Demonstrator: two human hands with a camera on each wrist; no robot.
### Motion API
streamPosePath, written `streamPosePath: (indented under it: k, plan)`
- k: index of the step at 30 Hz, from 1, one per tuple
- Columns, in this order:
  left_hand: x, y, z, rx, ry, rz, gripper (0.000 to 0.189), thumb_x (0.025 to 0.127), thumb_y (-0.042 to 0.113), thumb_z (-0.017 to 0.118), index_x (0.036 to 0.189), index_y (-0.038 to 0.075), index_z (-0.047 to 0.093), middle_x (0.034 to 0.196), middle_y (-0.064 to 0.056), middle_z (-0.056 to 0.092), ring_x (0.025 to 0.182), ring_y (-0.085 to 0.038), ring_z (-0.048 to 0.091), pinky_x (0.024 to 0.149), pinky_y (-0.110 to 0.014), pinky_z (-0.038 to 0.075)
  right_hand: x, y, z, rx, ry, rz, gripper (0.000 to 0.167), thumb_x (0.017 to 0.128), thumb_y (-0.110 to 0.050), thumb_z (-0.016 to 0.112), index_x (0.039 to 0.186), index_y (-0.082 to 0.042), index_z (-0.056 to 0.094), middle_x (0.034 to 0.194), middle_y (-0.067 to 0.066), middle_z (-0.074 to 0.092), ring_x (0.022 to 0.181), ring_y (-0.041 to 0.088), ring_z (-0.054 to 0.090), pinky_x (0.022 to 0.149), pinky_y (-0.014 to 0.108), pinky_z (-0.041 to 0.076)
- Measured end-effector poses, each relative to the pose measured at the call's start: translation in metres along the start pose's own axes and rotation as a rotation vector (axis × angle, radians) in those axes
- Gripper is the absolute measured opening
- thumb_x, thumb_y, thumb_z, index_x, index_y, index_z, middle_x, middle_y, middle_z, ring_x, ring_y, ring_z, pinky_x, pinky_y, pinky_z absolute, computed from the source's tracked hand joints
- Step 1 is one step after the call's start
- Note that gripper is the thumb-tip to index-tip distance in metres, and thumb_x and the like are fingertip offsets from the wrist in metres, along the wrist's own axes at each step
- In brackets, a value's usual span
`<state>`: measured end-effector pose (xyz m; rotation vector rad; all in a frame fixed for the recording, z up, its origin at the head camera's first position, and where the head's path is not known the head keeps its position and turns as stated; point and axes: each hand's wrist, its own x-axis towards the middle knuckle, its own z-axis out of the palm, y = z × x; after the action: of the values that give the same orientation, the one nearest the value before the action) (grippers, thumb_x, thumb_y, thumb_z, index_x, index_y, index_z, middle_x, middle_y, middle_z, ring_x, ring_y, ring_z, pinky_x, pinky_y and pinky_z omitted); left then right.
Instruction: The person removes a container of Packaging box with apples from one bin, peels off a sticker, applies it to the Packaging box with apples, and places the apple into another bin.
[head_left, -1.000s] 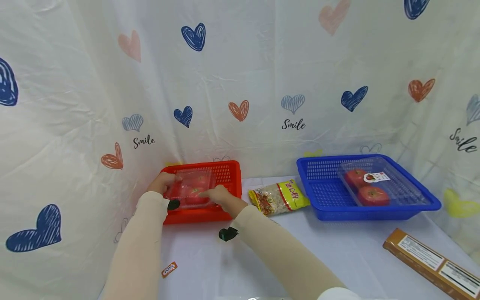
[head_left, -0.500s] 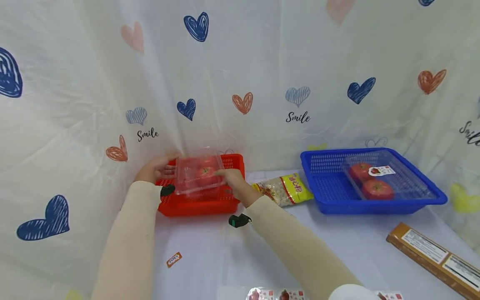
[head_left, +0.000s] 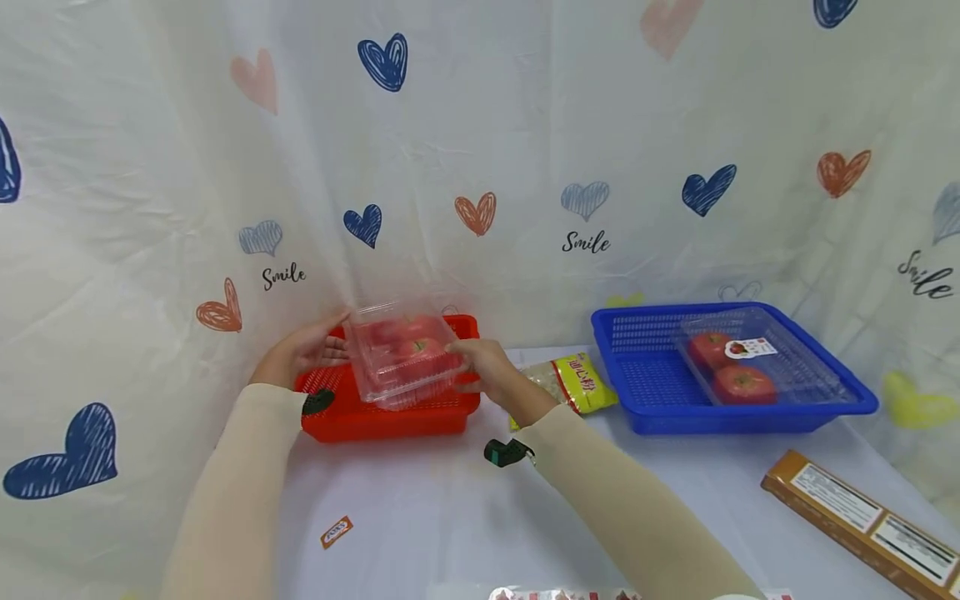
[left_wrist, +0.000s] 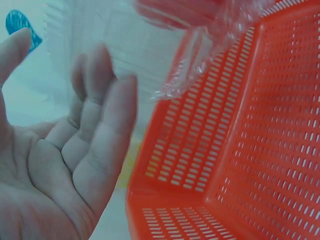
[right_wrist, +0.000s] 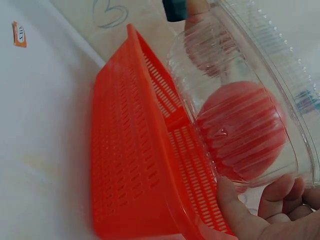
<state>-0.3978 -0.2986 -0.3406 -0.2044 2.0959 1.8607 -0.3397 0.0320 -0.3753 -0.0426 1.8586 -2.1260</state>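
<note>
A clear plastic clamshell box (head_left: 402, 367) holding red tomatoes (head_left: 422, 350) is tilted above the red basket (head_left: 390, 425). My right hand (head_left: 491, 375) grips its right side; the right wrist view shows the thumb and fingers pinching the box edge beside one tomato (right_wrist: 242, 130). At the box's left side is my left hand (head_left: 307, 350), its palm turned toward the box. In the left wrist view the left fingers (left_wrist: 120, 110) are extended and spread, with the clear box wall behind them. The red basket's perforated floor shows bare under the box.
A blue basket (head_left: 656, 417) at the right holds another clear box (head_left: 810, 383) of tomatoes, with a label. Between the baskets lies a yellow pasta bag (head_left: 581, 383). A long brown carton (head_left: 862, 517) lies front right, a small orange wrapper (head_left: 337, 532) front left, and a label strip (head_left: 558, 594) at the front edge.
The clamshell box has risen out of the red basket and tilted, held by my right hand. My left hand has moved left and opened away from the box's left side.
</note>
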Motion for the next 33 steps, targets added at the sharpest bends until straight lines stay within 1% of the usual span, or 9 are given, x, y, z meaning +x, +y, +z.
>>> streamPosePath:
  k: [5, 8, 11, 15, 18, 22, 26, 29, 33]
  plan:
    - [-0.016, -0.006, -0.001, -0.002, -0.062, 0.071, 0.054, 0.097, 0.051, 0.050, 0.123, 0.005, 0.040, 0.103, -0.013, 0.060, 0.093, -0.025, 0.066, 0.091, -0.043, 0.052, -0.018, -0.001, -0.002, -0.001, -0.031, -0.031, 0.047, 0.084, -0.029, 0.073, 0.124, -0.012, 0.055, 0.125, 0.004, 0.056, 0.115, 0.029, 0.052, 0.081, 0.044, 0.056]
    - [-0.026, -0.009, -0.001, -0.051, -0.093, 0.110, 0.043, 0.101, 0.045, 0.046, 0.117, 0.005, 0.040, 0.099, -0.009, 0.061, 0.090, -0.021, 0.065, 0.087, -0.038, 0.054, -0.029, -0.005, -0.002, 0.004, -0.064, -0.050, 0.047, 0.087, -0.029, 0.071, 0.128, -0.012, 0.056, 0.127, 0.005, 0.055, 0.116, 0.030, 0.051, 0.082, 0.044, 0.056]
    - [-0.034, -0.010, 0.001, -0.119, -0.092, 0.132, 0.035, 0.102, 0.040, 0.047, 0.111, 0.006, 0.044, 0.089, -0.005, 0.058, 0.081, -0.015, 0.062, 0.081, -0.032, 0.056, -0.039, -0.009, -0.005, -0.005, -0.087, -0.062, 0.049, 0.089, -0.031, 0.069, 0.132, -0.013, 0.056, 0.128, 0.005, 0.055, 0.117, 0.030, 0.052, 0.083, 0.045, 0.055]
    - [-0.046, -0.010, 0.006, -0.202, -0.103, 0.132, 0.028, 0.101, 0.034, 0.053, 0.109, 0.007, 0.048, 0.083, -0.003, 0.058, 0.074, -0.015, 0.059, 0.076, -0.027, 0.057, -0.051, -0.014, -0.015, -0.064, -0.106, -0.062, 0.052, 0.090, -0.034, 0.068, 0.135, -0.014, 0.053, 0.127, 0.005, 0.057, 0.115, 0.029, 0.054, 0.088, 0.047, 0.053]
    - [-0.059, -0.011, 0.010, -0.230, -0.120, 0.118, 0.025, 0.099, 0.029, 0.057, 0.111, 0.008, 0.049, 0.086, -0.005, 0.061, 0.075, -0.016, 0.063, 0.079, -0.029, 0.056, -0.061, -0.015, -0.023, -0.145, -0.126, -0.064, 0.054, 0.091, -0.037, 0.068, 0.138, -0.016, 0.052, 0.126, 0.003, 0.058, 0.112, 0.027, 0.057, 0.089, 0.044, 0.053]
    - [-0.077, -0.016, 0.016, -0.235, -0.143, 0.119, 0.024, 0.099, 0.026, 0.059, 0.114, 0.009, 0.052, 0.088, -0.006, 0.066, 0.076, -0.017, 0.067, 0.084, -0.031, 0.055, -0.076, -0.017, -0.031, -0.225, -0.138, -0.101, 0.054, 0.091, -0.039, 0.067, 0.139, -0.017, 0.054, 0.127, 0.002, 0.059, 0.108, 0.026, 0.059, 0.087, 0.041, 0.054]
    - [-0.093, -0.023, 0.027, -0.218, -0.170, 0.124, 0.024, 0.097, 0.026, 0.061, 0.114, 0.011, 0.055, 0.089, -0.004, 0.069, 0.077, -0.017, 0.069, 0.085, -0.031, 0.053, -0.091, -0.020, -0.041, -0.251, -0.134, -0.121, 0.052, 0.092, -0.037, 0.066, 0.138, -0.016, 0.055, 0.127, 0.004, 0.059, 0.103, 0.031, 0.060, 0.087, 0.039, 0.054]
    - [-0.101, -0.029, 0.035, -0.216, -0.193, 0.130, 0.022, 0.097, 0.026, 0.062, 0.113, 0.011, 0.058, 0.091, -0.005, 0.070, 0.078, -0.018, 0.070, 0.083, -0.032, 0.054, -0.100, -0.021, -0.050, -0.270, -0.143, -0.124, 0.052, 0.092, -0.037, 0.065, 0.139, -0.016, 0.055, 0.126, 0.006, 0.060, 0.104, 0.035, 0.058, 0.087, 0.039, 0.054]
    - [-0.109, -0.036, 0.046, -0.231, -0.255, 0.151, 0.017, 0.099, 0.024, 0.059, 0.108, 0.010, 0.064, 0.090, -0.007, 0.070, 0.077, -0.020, 0.071, 0.080, -0.032, 0.056, -0.109, -0.021, -0.063, -0.282, -0.181, -0.139, 0.056, 0.093, -0.037, 0.064, 0.142, -0.012, 0.051, 0.126, 0.010, 0.060, 0.109, 0.037, 0.056, 0.090, 0.041, 0.052]
